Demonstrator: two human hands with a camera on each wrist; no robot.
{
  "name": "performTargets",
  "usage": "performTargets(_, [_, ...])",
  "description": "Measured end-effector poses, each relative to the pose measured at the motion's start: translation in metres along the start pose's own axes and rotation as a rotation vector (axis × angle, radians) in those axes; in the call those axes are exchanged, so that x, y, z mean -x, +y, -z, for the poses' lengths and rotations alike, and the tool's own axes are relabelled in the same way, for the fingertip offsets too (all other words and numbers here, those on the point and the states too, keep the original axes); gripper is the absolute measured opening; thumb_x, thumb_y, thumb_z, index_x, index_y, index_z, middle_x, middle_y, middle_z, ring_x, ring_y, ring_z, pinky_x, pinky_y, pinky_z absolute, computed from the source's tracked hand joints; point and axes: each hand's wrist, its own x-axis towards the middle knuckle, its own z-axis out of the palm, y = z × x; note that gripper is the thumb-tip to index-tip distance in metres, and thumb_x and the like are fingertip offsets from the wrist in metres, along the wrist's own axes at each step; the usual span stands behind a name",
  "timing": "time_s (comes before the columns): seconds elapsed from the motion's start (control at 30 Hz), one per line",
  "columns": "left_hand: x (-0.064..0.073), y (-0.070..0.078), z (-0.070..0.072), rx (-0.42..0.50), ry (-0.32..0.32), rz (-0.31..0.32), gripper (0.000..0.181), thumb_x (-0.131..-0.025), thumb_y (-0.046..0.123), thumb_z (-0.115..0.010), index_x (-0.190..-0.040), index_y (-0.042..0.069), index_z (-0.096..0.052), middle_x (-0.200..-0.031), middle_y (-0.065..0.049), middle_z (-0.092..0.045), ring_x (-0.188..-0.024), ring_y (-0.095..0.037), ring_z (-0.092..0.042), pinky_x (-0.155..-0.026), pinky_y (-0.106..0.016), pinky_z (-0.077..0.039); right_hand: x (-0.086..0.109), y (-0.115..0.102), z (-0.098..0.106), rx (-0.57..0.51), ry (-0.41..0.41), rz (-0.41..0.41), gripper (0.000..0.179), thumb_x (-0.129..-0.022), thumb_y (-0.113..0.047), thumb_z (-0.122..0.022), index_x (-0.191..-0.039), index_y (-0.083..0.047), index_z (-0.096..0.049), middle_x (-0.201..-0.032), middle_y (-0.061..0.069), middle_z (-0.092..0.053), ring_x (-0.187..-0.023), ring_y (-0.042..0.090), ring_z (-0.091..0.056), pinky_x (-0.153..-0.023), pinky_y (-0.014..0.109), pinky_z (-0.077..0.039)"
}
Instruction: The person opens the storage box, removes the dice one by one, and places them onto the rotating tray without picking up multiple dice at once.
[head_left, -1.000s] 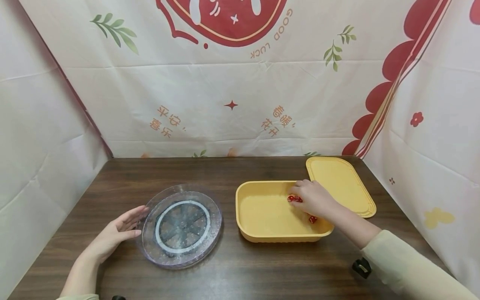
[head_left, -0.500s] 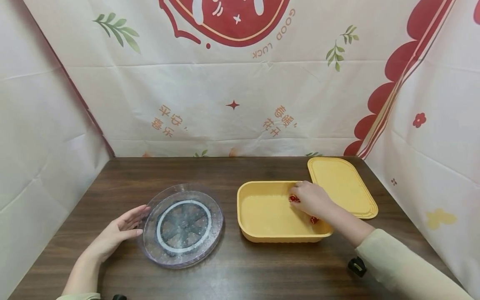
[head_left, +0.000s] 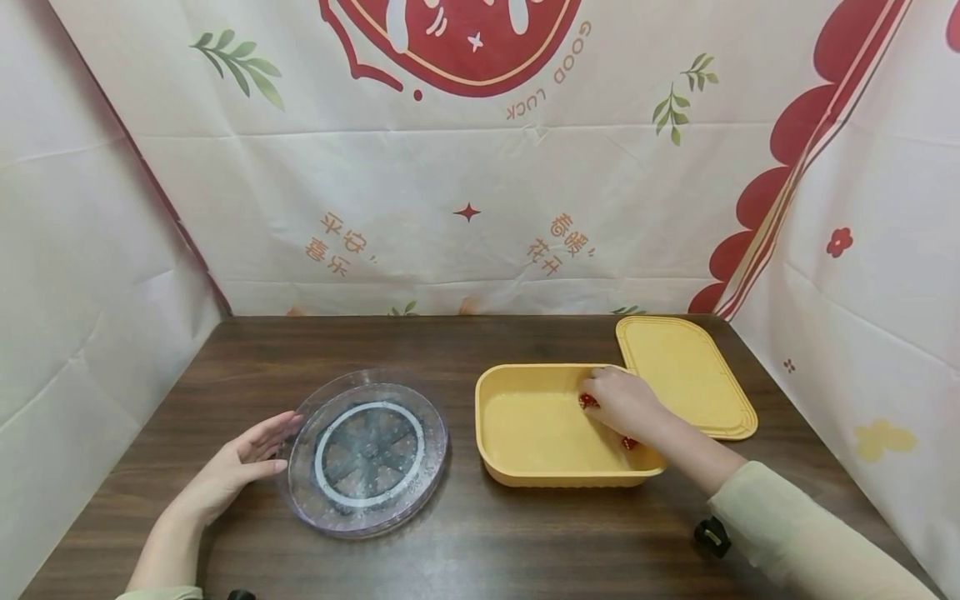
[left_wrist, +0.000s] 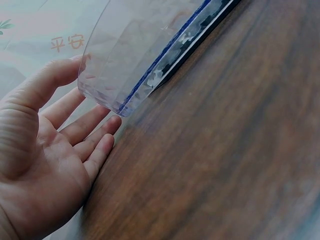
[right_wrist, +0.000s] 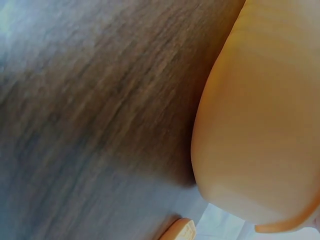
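Watching through the head view from my station, I saw the left hand [head_left: 234, 468] relaxed beside the clear round plastic dish [head_left: 367, 454], thumb and lightly bent fingers spread apart at its rim; I could not be sure they touched it. The right hand [head_left: 622, 400] reached into the yellow rectangular container [head_left: 525, 429], fingers curled down at some red dice [head_left: 588, 401]; whether it pinched them, I could not tell. Another red die [head_left: 629, 442] lay under the wrist, inside the container. Both vessels stood on the wooden table [head_left: 487, 542], well apart from the table's back edge.
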Motion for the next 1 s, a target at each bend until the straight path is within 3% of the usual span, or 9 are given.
performTargets(0.33, [0.000, 0.000, -0.001, -0.003, -0.006, 0.003, 0.059, -0.092, -0.007, -0.053, -0.145, -0.006, -0.029, -0.145, -0.008, -0.043, -0.129, 0.000, -0.038, -0.099, -0.012, -0.032, 0.000, 0.001, -0.005, -0.009, 0.074, 0.018, 0.017, -0.074, -0.013, -0.081, -0.075, -0.018, -0.065, -0.071, -0.005, -0.049, -0.071, 0.021, -0.054, -0.061, 0.038, -0.048])
performTargets(1.0, [0.000, 0.001, -0.001, 0.028, -0.015, -0.021, 0.059, -0.091, -0.010, -0.052, -0.144, -0.009, -0.027, -0.144, -0.004, -0.045, -0.129, -0.002, -0.039, -0.099, -0.013, -0.032, 0.002, -0.002, 0.007, 0.006, 0.054, 0.019, 0.016, -0.073, -0.018, -0.082, -0.077, -0.015, -0.066, -0.073, -0.002, -0.048, -0.070, 0.023, -0.051, -0.058, 0.039, -0.046])
